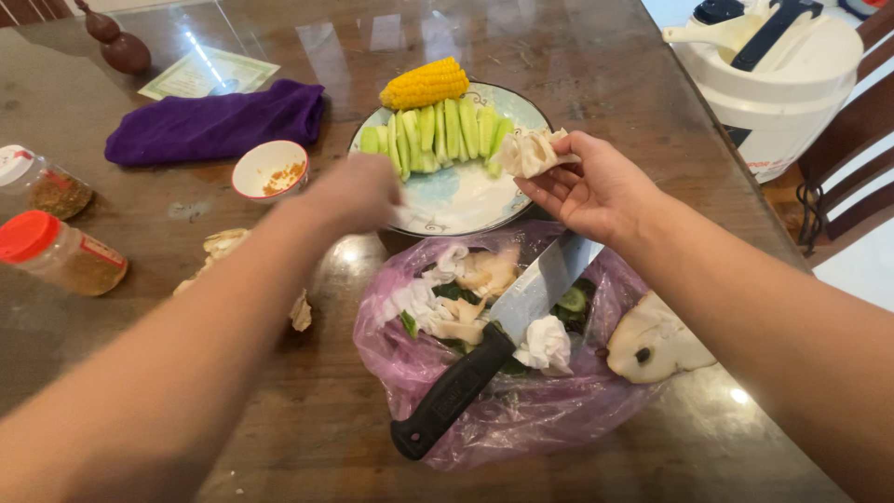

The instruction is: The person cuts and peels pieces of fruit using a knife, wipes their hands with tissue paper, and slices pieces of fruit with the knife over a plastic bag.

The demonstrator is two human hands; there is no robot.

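On the glossy bench (307, 438), the right hand (596, 191) pinching a pale mushroom piece (531, 152) could brush the knife (494, 345) balanced on the scrap bag (521, 410), while the blurred left hand (358, 191) has a grip I cannot tell.

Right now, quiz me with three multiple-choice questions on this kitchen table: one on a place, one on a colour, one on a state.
1. Where does the knife lie?
A. on the purple scrap bag
B. on the plate
C. on the cloth

2. What colour is the cloth?
A. green
B. purple
C. white

3. What is the right hand doing?
A. resting flat
B. gripping the knife
C. holding a pale mushroom piece

Answers: 1 A, the blade and black handle rest across the bag; 2 B, it lies purple beside the plate; 3 C, the fingers pinch the piece above the plate's rim.
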